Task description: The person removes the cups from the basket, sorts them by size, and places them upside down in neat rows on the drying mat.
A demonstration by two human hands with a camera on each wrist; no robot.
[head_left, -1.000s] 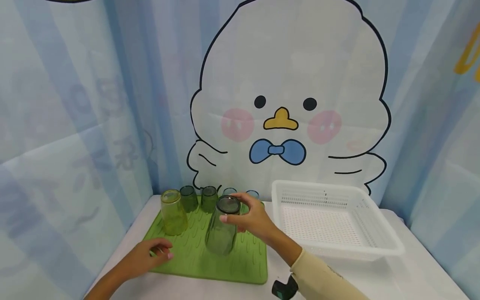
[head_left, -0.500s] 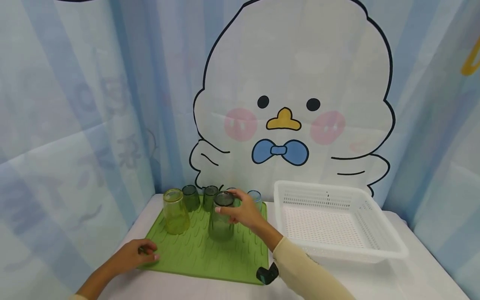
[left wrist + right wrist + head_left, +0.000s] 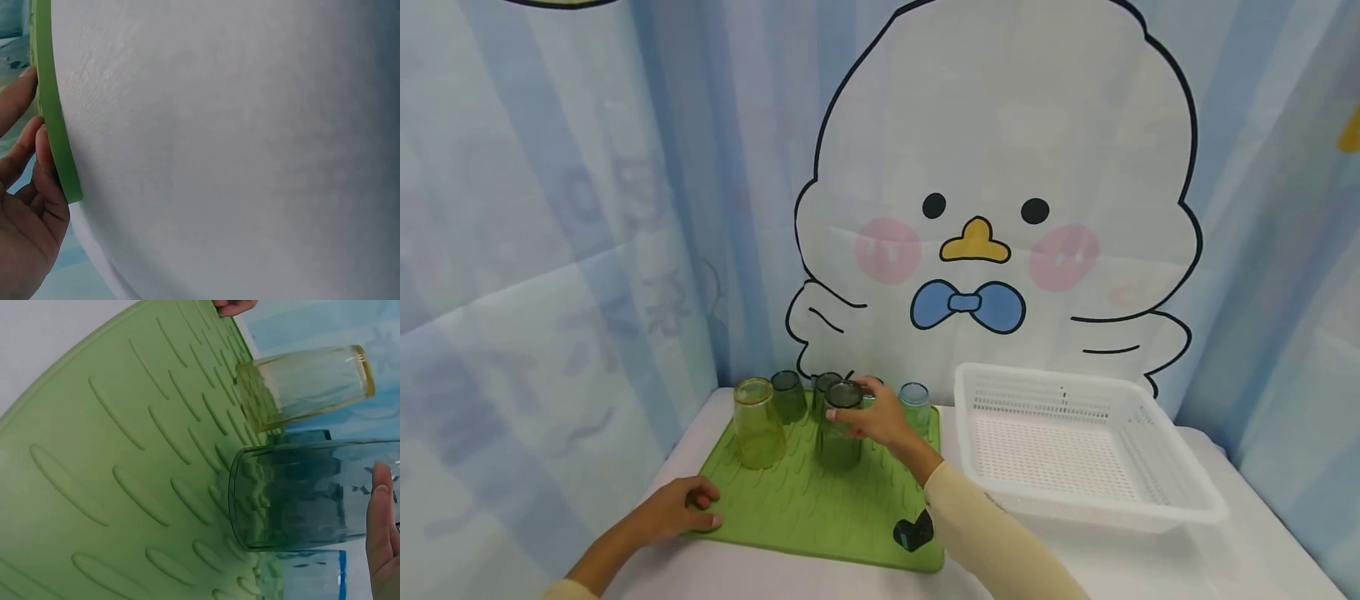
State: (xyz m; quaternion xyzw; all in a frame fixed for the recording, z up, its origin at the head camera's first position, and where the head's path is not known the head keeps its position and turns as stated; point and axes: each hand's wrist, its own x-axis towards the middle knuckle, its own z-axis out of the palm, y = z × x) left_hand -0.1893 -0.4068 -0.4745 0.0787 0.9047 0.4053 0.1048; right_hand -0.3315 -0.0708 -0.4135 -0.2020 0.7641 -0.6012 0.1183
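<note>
My right hand (image 3: 876, 415) grips a grey-tinted drinking glass (image 3: 839, 446) near its narrow upper end, thumb on the near side. The glass stands upright, wide end down, at the green ribbed mat (image 3: 805, 517); the right wrist view shows its lower rim (image 3: 234, 500) right at the mat surface. My left hand (image 3: 677, 510) rests at the mat's front left corner, fingers loosely bent. In the left wrist view its fingertips (image 3: 30, 74) touch the mat's green edge (image 3: 53, 119). Left of the grey glass stands a yellow glass (image 3: 758, 433).
Along the mat's back edge stand a dark green-looking glass (image 3: 788, 398), another dark glass (image 3: 824, 387) and a pale blue glass (image 3: 914, 406); one more is partly hidden behind my right hand. A white perforated basket (image 3: 1090, 508) sits right of the mat, before a printed curtain (image 3: 1000, 125).
The right hand has carried the grey glass away from me, lowering it to the mat beside the back row. The left hand has drawn back left to the mat's corner. The view has shifted slightly.
</note>
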